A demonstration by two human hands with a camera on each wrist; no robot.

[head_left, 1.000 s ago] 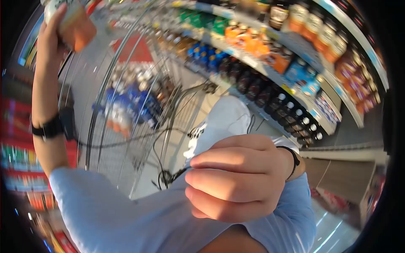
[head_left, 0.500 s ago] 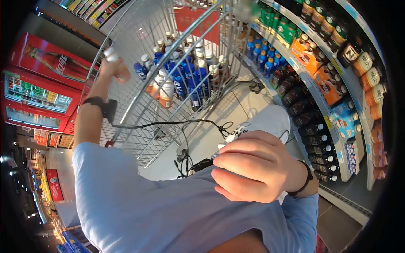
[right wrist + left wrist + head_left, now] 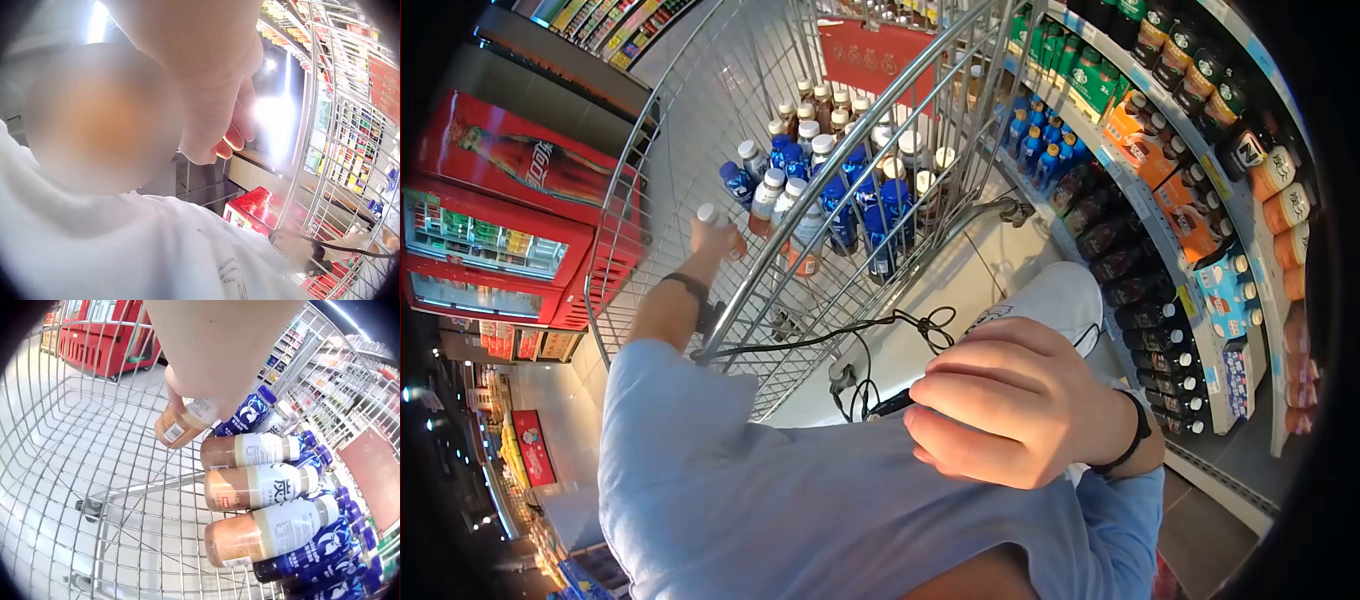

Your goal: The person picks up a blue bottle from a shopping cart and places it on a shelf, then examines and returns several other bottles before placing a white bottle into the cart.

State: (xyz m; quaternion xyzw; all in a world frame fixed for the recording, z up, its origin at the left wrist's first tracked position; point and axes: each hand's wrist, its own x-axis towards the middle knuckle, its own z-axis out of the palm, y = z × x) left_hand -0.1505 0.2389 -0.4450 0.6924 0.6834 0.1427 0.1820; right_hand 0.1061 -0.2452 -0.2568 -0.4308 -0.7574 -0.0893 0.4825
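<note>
Over the wire shopping cart (image 3: 645, 260), my left hand (image 3: 716, 240) grips a bottle of light-brown drink (image 3: 177, 427) with a pale label and white cap. In the left wrist view its base tilts down to the left above the basket's wire floor. Beside it lie similar brown bottles (image 3: 240, 534) and dark-blue bottles (image 3: 312, 553) with blue caps, which appear as a standing group in the head view. My right hand (image 3: 1010, 410) is held in front of my body, fingers loosely bent, with nothing visible in it. Its palm is hidden in the head view.
Shelves of bottled drinks (image 3: 1135, 270) run along the right. Red drink coolers (image 3: 520, 190) stand to the left beyond the cart. A black cable (image 3: 820, 338) stretches from my left wrist across the cart's side to my lap.
My left hand has come from the upper left, holding the bottle, in toward the grouped bottles in the cart. The head view has swung and steadied. My right hand keeps its loosely bent pose.
</note>
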